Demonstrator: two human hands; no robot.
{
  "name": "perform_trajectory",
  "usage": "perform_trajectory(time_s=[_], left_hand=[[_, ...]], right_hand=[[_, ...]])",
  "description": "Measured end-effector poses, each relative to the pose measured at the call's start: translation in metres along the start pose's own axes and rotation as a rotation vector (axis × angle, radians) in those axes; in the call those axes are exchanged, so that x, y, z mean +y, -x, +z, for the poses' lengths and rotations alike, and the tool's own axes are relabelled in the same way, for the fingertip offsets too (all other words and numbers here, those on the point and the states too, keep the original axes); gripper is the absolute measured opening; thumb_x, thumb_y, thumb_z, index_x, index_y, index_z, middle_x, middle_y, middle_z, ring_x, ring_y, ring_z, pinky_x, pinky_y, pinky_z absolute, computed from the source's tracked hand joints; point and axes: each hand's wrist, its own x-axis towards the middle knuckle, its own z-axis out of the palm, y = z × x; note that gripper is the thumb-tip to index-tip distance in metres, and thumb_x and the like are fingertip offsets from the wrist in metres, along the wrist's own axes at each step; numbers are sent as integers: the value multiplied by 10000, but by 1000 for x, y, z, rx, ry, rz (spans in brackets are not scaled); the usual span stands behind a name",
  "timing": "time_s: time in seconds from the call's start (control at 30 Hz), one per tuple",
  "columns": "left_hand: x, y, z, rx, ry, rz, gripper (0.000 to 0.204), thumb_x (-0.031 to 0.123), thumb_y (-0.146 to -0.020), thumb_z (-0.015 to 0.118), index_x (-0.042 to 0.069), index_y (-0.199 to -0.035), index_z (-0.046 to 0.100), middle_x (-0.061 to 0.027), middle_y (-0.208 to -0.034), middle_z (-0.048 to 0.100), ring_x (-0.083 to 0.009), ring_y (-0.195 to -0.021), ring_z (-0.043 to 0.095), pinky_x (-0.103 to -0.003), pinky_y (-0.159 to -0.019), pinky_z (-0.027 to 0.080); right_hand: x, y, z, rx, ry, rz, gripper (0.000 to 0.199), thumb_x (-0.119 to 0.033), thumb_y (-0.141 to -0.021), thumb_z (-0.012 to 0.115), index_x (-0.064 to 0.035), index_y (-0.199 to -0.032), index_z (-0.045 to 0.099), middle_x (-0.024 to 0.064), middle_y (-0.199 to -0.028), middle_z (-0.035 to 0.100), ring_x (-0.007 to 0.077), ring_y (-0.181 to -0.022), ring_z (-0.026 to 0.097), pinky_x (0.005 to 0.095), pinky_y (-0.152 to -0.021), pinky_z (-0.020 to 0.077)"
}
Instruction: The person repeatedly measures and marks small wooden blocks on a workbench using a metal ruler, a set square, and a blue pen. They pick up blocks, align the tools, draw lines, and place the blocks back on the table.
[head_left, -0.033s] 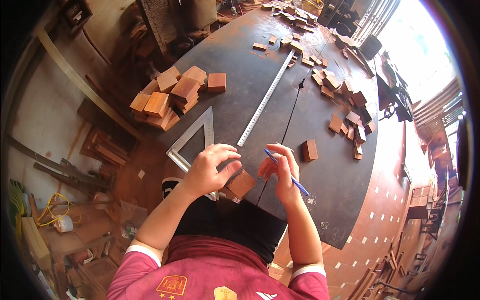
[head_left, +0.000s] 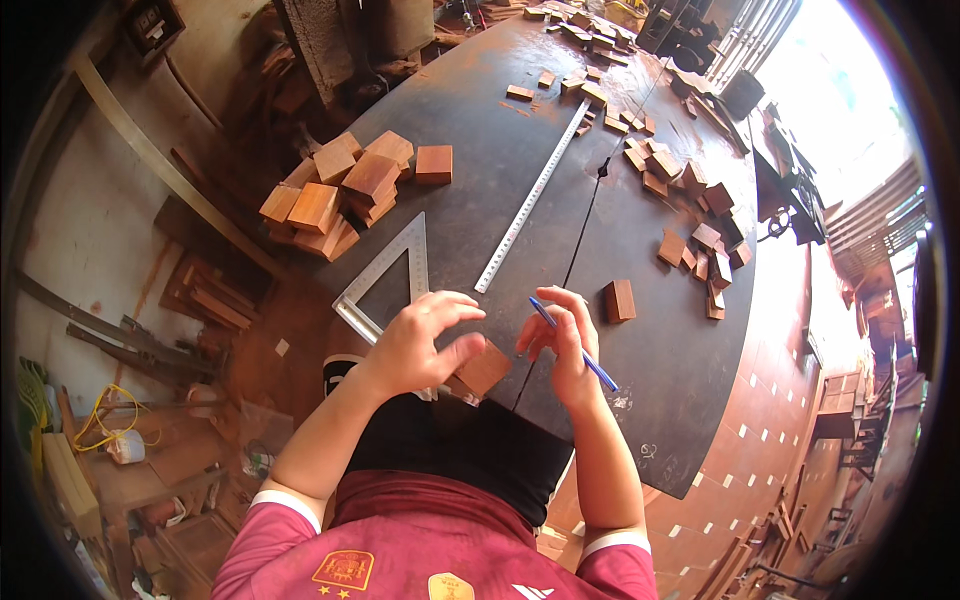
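A person's left hand [head_left: 415, 335] is curving half-open beside a wooden block [head_left: 484, 368] at lower centre, contact unclear, while the right hand [head_left: 562, 347] is gripping a blue pen [head_left: 600, 372] and a triangular set square [head_left: 377, 272] is lying left of centre.

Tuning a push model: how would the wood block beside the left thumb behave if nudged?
The wood block looks solid, so probably stiff, not fragile. Its flat faces and square edges suggest it won't roll. The tabletop looks fairly smooth, so it may slide.
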Motion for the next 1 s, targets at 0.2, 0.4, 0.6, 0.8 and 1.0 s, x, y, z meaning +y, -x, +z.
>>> perform_trajectory(time_s=[0.2, 0.4, 0.6, 0.8, 1.0], left_hand=[[1, 1, -9, -297, 1, 56, 691, 239, -713, 920, 65, -1315, 629, -137, -1268, 662, -337, -1237, 598, -453, -1077, 445], [-12, -2, 9, -58, 5, -16, 659, 260, -643, 961, 72, -1198, 657, -121, -1157, 699, -338, -1141, 649, -442, -1020, 482], [-16, 2, 14, -39, -6, -26, 651, 309, -664, 946, 89, -1208, 664, -107, -1150, 703, -321, -1141, 647, -447, -1028, 453], [-17, 3, 13, -14, -5, -11, 663, 331, -659, 949, 82, -1206, 670, -101, -1153, 702, -311, -1128, 648, -440, -1013, 454], [-21, 5, 15, -1, -25, 10, 687, 352, -655, 950, 72, -1216, 672, -97, -1149, 698, -302, -1120, 647, -434, -1009, 448]], right_hand=[[9, -5, -9, -3, -105, 1, 245, -190, -1024, 491, 6, -1119, 603, 93, -802, 667, 148, -704, 632, 286, -625, 498], [-1, -5, -13, -141, -55, 160, 154, -143, -1011, 606, 7, -989, 630, 48, -779, 664, 87, -661, 618, 237, -584, 479], [3, -9, -5, -101, 66, 93, 147, -24, -880, 719, -15, -828, 582, 30, -788, 666, 55, -699, 599, 239, -619, 495], [10, -12, 5, -75, 175, 53, 157, 9, -832, 715, -6, -766, 573, 39, -767, 674, 47, -714, 589, 246, -609, 493], [5, -14, 12, -28, 263, 31, 157, 45, -806, 669, -4, -729, 541, 43, -731, 656, 57, -688, 563, 252, -601, 474]])
